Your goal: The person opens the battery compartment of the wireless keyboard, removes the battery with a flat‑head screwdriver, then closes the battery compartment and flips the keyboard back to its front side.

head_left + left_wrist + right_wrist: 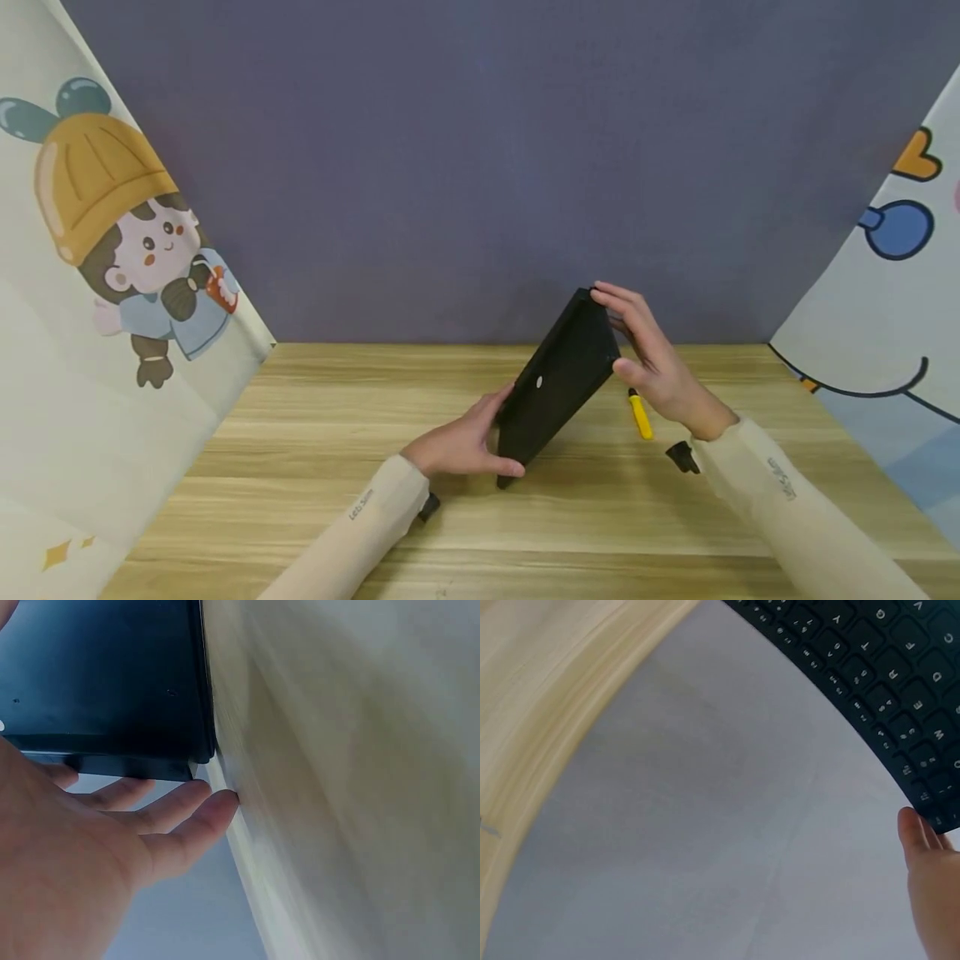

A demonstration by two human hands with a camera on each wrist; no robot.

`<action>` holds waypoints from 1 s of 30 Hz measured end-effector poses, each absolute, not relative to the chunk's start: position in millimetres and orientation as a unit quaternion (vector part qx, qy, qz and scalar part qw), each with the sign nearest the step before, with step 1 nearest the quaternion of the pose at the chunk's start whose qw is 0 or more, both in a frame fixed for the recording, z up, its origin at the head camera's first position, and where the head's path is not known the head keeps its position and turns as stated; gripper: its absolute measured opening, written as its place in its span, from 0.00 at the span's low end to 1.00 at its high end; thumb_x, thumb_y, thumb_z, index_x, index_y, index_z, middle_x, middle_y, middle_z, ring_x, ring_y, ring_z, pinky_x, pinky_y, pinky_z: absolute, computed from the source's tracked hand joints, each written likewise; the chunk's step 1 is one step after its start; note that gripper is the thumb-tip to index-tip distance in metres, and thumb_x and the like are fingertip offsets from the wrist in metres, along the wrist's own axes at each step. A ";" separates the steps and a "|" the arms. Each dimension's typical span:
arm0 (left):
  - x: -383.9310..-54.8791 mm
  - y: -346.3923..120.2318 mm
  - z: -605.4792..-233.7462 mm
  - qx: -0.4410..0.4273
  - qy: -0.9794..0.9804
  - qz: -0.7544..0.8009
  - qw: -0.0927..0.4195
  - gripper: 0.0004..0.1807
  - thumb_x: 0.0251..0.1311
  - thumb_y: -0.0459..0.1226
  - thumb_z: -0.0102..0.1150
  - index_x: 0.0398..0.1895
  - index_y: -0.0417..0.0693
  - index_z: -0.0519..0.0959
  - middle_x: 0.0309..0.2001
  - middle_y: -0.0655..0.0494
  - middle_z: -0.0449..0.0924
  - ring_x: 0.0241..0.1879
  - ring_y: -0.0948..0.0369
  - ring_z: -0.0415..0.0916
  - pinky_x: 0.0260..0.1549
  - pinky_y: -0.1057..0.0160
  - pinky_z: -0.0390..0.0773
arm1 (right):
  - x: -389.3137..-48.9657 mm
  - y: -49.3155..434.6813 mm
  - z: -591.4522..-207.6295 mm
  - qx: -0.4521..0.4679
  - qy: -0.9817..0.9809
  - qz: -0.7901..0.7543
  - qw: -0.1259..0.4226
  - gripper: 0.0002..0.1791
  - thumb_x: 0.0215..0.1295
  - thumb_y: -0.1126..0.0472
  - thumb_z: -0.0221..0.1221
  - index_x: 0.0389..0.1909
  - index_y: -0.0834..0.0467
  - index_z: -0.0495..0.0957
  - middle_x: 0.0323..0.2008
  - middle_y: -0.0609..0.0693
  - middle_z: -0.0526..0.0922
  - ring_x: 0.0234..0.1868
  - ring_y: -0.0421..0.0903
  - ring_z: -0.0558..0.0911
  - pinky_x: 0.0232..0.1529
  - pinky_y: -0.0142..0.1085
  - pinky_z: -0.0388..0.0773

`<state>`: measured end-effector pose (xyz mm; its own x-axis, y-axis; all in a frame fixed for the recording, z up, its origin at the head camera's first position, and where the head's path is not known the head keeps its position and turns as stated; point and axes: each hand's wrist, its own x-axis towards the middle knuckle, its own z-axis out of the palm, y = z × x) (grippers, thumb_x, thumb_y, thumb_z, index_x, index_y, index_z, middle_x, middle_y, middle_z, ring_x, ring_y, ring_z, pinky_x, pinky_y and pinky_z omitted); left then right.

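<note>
A black keyboard [558,396] is tilted up on a slant over the table, its plain underside with a small white oval mark facing the head camera. Its lettered keys [892,675] show in the right wrist view. My left hand [463,437] holds the lower end, thumb on the near edge and fingers on the far one; in the left wrist view those fingers [161,814] stretch along the keyboard's edge. At the raised end, my right hand [656,371] grips the short side between thumb and fingertips. The keyboard's lowest corner is close over the tabletop.
A small yellow-handled tool [641,417] with a dark end lies on the wood-grain table [322,433], beneath the right hand. Behind the table rises a grey-purple panel [420,167]. Cartoon-printed sheets [45,333] flank both sides.
</note>
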<state>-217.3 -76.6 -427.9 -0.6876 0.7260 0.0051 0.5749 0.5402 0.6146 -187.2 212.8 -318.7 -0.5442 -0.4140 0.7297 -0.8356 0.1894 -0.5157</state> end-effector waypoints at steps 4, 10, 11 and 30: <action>-217.5 -82.4 -426.8 0.359 0.877 0.289 0.132 0.62 0.42 0.69 0.61 0.72 0.75 0.29 0.74 0.57 0.38 0.71 0.57 0.41 0.60 0.48 0.61 | -185.5 221.3 -322.4 0.424 -0.744 0.473 0.207 0.44 0.66 0.36 0.50 0.70 0.66 0.55 0.70 0.59 0.50 0.69 0.56 0.52 0.65 0.35 0.54; -216.8 -92.0 -419.1 0.347 0.884 0.278 0.140 0.63 0.41 0.68 0.63 0.73 0.74 0.31 0.74 0.53 0.39 0.71 0.53 0.42 0.58 0.46 0.62 | -181.9 235.0 -325.3 0.424 -0.755 0.464 0.186 0.42 0.65 0.42 0.56 0.70 0.65 0.57 0.70 0.62 0.52 0.68 0.55 0.54 0.64 0.33 0.54; -216.7 -93.8 -417.8 0.345 0.886 0.276 0.140 0.63 0.41 0.68 0.64 0.74 0.73 0.32 0.74 0.53 0.40 0.70 0.53 0.43 0.58 0.46 0.63 | -180.8 236.4 -325.1 0.424 -0.758 0.461 0.183 0.41 0.65 0.43 0.57 0.69 0.65 0.58 0.70 0.63 0.52 0.68 0.54 0.54 0.64 0.32 0.55; -234.7 -124.0 -412.4 0.265 0.930 0.229 0.112 0.64 0.34 0.66 0.70 0.75 0.69 0.43 0.71 0.51 0.48 0.68 0.49 0.50 0.50 0.43 0.69 | -194.0 231.4 -330.5 0.408 -0.821 0.378 0.125 0.47 0.47 0.74 0.69 0.67 0.73 0.55 0.68 0.68 0.52 0.64 0.64 0.58 0.61 0.23 0.56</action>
